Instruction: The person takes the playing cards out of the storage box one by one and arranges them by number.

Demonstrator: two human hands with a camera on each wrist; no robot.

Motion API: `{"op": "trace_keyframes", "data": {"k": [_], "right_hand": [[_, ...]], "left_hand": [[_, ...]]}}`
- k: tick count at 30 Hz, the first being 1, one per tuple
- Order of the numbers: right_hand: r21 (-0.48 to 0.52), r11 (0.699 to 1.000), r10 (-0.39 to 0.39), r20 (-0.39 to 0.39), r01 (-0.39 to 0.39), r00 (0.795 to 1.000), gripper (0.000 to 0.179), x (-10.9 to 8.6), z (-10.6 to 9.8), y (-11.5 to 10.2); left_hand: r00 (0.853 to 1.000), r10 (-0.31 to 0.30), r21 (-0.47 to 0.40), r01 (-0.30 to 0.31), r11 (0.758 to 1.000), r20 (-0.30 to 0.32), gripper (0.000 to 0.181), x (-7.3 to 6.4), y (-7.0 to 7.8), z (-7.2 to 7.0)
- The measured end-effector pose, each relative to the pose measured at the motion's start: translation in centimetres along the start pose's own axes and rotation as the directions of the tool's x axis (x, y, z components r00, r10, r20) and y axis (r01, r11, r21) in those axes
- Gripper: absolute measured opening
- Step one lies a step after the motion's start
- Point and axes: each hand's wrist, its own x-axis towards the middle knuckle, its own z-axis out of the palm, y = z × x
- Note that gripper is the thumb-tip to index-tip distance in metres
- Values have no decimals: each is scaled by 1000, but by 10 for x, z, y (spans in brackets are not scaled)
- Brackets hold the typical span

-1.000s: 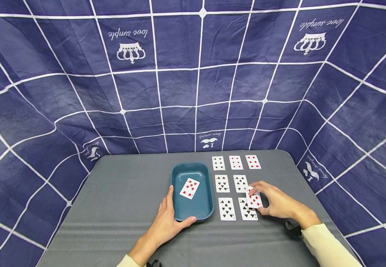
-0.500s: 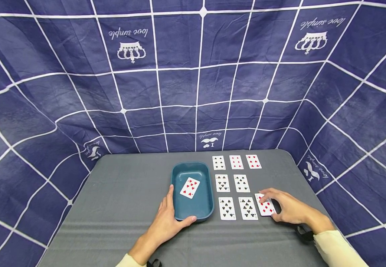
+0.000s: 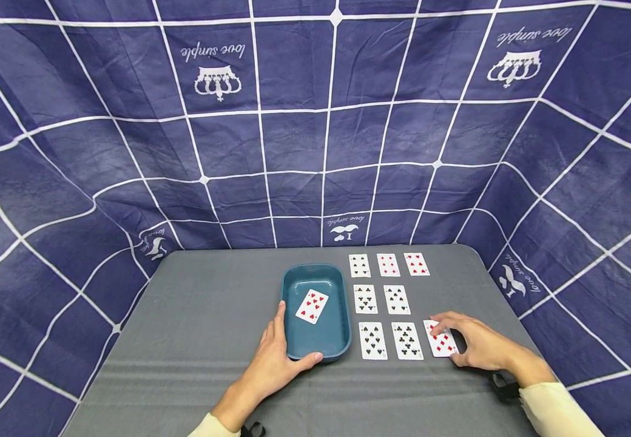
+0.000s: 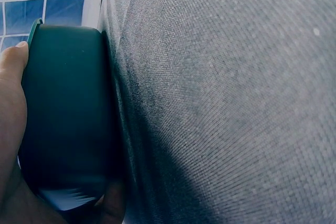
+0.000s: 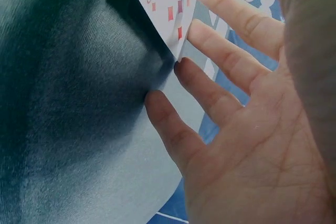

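My left hand grips the near left corner of a teal plastic tray. In the left wrist view the thumb lies at the tray's rim and fingers show by its base. A hearts playing card lies face up and slanted inside the tray. At the right end of the nearest card row, my right hand holds a diamonds playing card between thumb and fingers. An 8 shows on that card's corner in the right wrist view, where its edge stands close over the grey cloth.
Left of the held card lie a clubs card and a spades card. Behind them are two black cards in a middle row and a back row with a spades, a diamonds and a hearts card. A blue gridded curtain surrounds the grey table.
My right hand has carried the diamonds card rightward, off the clubs card it overlapped, to the right end of the near row. My left hand and the tray stay in place.
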Motion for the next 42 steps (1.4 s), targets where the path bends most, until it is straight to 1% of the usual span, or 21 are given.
{"op": "trace_keyframes", "data": {"k": [3, 12, 26, 30, 35, 42], "right_hand": [[-2, 1000, -9, -11, 9, 1000, 65, -2, -1, 2], [3, 1000, 1, -7, -1, 1000, 62, -4, 0, 3], [-14, 999, -29, -13, 29, 999, 68, -5, 1, 3], [-18, 999, -33, -33, 33, 999, 67, -6, 3, 2], [-16, 1000, 4, -61, -5, 998, 56, -4, 4, -3], [-42, 994, 95, -39, -97, 995, 37, 4, 6, -10]], "left_hand": [[1000, 3, 1, -3, 1000, -3, 149, 0, 1, 0], [1000, 3, 5, -3, 1000, 1, 149, 1, 1, -1], [1000, 9, 0, -9, 1000, 0, 149, -2, 4, -3], [1000, 11, 1, -11, 1000, 4, 149, -4, 3, -2], [1000, 13, -5, -13, 1000, 0, 149, -3, 3, -2], [1000, 15, -5, -15, 1000, -3, 149, -3, 2, -1]]}}
